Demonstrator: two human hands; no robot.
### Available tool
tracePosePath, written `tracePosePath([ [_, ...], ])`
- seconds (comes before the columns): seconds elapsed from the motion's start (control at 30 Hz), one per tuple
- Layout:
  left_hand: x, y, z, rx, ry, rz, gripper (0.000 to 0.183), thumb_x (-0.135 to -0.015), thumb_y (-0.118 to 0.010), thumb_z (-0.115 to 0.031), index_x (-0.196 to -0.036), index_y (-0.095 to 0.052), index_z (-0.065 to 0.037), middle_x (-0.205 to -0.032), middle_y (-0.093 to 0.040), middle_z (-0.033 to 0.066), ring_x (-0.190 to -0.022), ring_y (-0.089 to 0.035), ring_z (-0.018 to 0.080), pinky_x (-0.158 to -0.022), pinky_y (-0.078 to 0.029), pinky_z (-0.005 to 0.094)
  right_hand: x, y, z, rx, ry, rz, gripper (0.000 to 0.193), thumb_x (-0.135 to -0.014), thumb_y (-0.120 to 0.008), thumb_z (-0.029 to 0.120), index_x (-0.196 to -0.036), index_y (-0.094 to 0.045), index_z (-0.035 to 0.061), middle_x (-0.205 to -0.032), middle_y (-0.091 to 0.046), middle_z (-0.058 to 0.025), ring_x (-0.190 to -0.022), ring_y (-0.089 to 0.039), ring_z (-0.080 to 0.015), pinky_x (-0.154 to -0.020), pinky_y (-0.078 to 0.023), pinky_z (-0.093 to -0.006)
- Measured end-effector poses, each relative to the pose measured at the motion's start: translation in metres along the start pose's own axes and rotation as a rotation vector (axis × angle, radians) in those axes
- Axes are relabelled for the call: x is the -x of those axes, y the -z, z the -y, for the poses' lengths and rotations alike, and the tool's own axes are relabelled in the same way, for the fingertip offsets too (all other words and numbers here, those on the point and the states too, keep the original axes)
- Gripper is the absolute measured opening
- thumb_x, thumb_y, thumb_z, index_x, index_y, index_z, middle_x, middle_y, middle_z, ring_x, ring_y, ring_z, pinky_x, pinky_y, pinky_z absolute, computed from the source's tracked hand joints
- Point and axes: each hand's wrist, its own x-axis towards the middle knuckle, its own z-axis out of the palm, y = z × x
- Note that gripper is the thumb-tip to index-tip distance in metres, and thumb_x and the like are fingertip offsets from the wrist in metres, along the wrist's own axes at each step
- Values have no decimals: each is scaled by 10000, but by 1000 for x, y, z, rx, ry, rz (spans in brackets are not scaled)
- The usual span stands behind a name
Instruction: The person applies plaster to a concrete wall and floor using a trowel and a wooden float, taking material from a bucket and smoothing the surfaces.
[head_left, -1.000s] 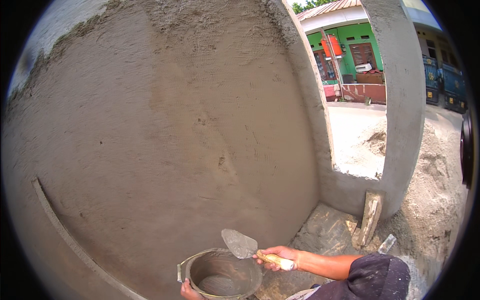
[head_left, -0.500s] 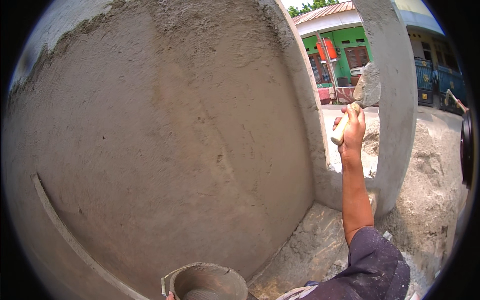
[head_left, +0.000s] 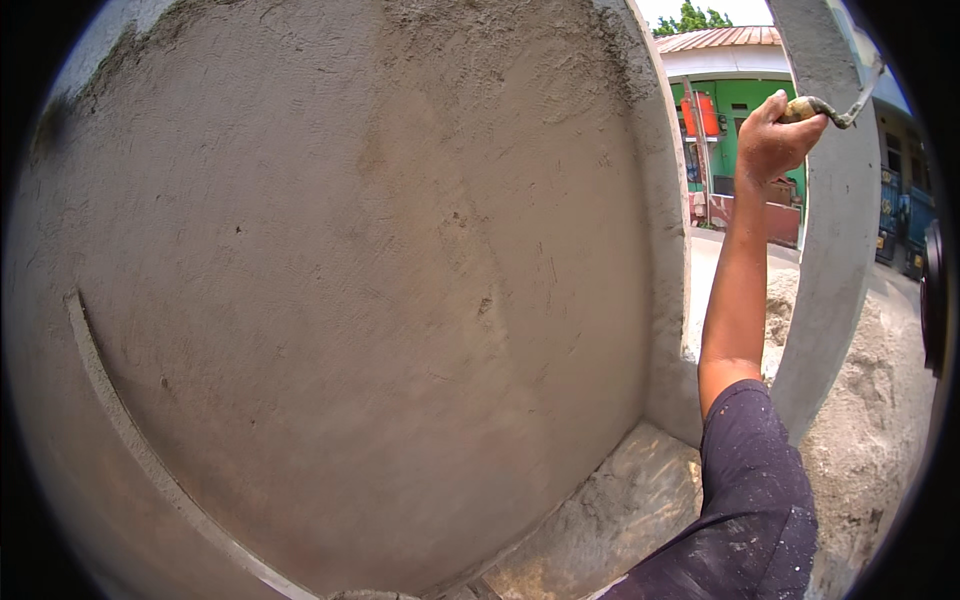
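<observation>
My right hand (head_left: 782,140) is closed round the pale handle of a trowel (head_left: 845,115), raised at the upper right. The trowel's dark bent neck runs right from my fist, and its blade shows edge-on by the grey pillar (head_left: 835,230) at the side of the window opening. To the left spreads a large wall (head_left: 400,300) of grey-brown plaster, rougher and darker along its top. At the bottom edge only the rim of a bucket (head_left: 370,595) shows. My left hand is out of the picture.
A raised strip (head_left: 130,430) curves along the wall at lower left. A cement-smeared ledge (head_left: 610,500) runs along the wall's foot. Outside lies a heap of sand (head_left: 850,430); beyond stands a green house (head_left: 735,95) with an orange tank (head_left: 700,115).
My right hand has risen and moved right with the trowel, whose blade has turned edge-on towards the pillar. The bucket and my left fingertips have dropped out at the bottom as the view shifted.
</observation>
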Motion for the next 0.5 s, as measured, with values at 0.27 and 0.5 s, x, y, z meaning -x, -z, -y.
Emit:
tracePosePath([
  [0.27, 10, 8, 11, -40, 63, -8, 307, -908, -588, -212, -942, -685, 77, -814, -677, 149, -720, -567, 225, -675, -478, 389, 203, 113, 101, -586, 634, 1853, 363, -876, -501, 101, -1223, -401, 127, -1005, -577, -173, -869, -629, -405, -726, -522, -500],
  [0.5, 23, -14, 38, -93, 150, 172, 292, -934, -508, -162, -993, -701, 49, -830, -685, 133, -745, -583, 203, -693, -482, 376, 245, 414, -26, -849, 160, 2487, 571, -876, -570, 245, -1400, -418, 76, -1347, -506, -232, -1205, -520, -389, -1003, -444, -443],
])
